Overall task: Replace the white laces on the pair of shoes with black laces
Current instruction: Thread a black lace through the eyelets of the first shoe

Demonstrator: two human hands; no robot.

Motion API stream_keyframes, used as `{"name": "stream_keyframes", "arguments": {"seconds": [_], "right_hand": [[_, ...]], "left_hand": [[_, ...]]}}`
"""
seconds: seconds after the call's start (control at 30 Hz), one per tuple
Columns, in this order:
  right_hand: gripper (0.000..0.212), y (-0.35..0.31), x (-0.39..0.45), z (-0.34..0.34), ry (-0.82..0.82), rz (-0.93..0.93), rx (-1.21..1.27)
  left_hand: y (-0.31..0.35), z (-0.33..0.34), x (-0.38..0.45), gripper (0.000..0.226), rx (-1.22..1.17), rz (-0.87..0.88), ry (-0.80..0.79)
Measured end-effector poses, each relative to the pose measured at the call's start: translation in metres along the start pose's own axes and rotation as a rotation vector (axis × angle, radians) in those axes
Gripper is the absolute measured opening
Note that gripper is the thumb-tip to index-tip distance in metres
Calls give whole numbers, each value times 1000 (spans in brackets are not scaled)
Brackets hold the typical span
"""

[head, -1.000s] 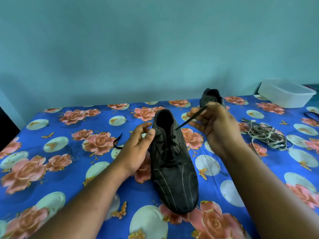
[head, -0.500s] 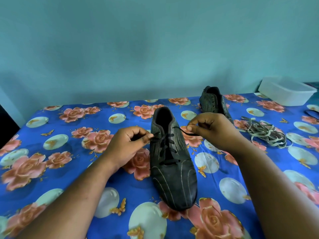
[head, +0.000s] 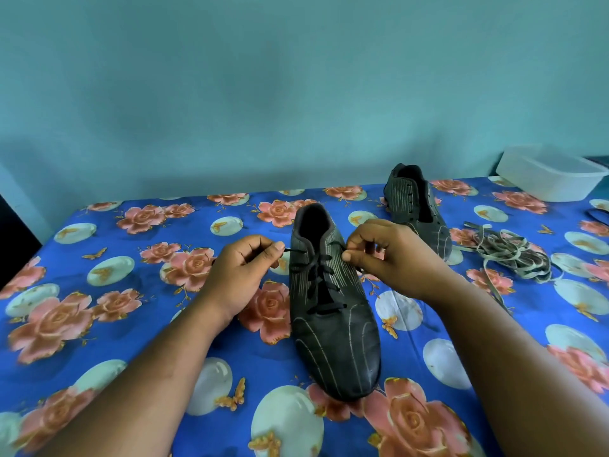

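Hands are pinching opposite ends of the thin black lace [head: 318, 268]: left hand [head: 245, 270] at nine o'clock, right hand [head: 392, 258] at three o'clock of the dark striped leather shoe [head: 333, 308]. Discarded whitish laces [head: 514, 255] are lying bundled at the shoe's two o'clock, beside the unlaced second dark shoe [head: 417, 207].

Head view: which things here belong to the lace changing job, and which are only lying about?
Job: near shoe, black lace, left hand, right hand, far shoe, removed white laces.

Lying about: white plastic tub, flowered cloth.
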State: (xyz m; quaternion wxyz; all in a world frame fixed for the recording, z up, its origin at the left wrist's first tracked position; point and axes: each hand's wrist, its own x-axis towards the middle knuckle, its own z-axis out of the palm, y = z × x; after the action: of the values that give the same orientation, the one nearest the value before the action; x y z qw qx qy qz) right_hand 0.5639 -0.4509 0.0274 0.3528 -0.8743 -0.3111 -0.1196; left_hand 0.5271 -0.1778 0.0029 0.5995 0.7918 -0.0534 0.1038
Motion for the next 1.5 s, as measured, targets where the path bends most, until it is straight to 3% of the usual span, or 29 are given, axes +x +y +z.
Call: {"name": "stream_keyframes", "arguments": {"seconds": [0.17,0.43,0.77,0.87,1.0,1.07,1.17,1.33,1.5], "right_hand": [[15,-2,1,-1,96,41,9],[13,5,1,-17,407,311,-26],[15,15,2,-19,418,342,-286],[13,12,2,-19,381,362,-159],[12,-8,4,-23,327,363,405],[12,-16,5,-26,335,362,524],[16,-21,9,-31,227,425,548],[24,-39,2,-46,-128,609,360],[29,-84,-38,-55,-179,599,240]], "left_hand": [[7,4,-4,20,-47,33,-51],[11,2,-6,12,-86,65,-38],[11,3,-4,23,-77,57,-24],[10,0,-4,24,-10,77,-59],[13,-5,-2,20,76,96,25],[21,-10,-1,20,148,103,45],[33,-20,0,24,325,42,-62],[54,-35,-9,27,546,-88,-225],[80,-28,-57,23,514,-76,-210]]}}
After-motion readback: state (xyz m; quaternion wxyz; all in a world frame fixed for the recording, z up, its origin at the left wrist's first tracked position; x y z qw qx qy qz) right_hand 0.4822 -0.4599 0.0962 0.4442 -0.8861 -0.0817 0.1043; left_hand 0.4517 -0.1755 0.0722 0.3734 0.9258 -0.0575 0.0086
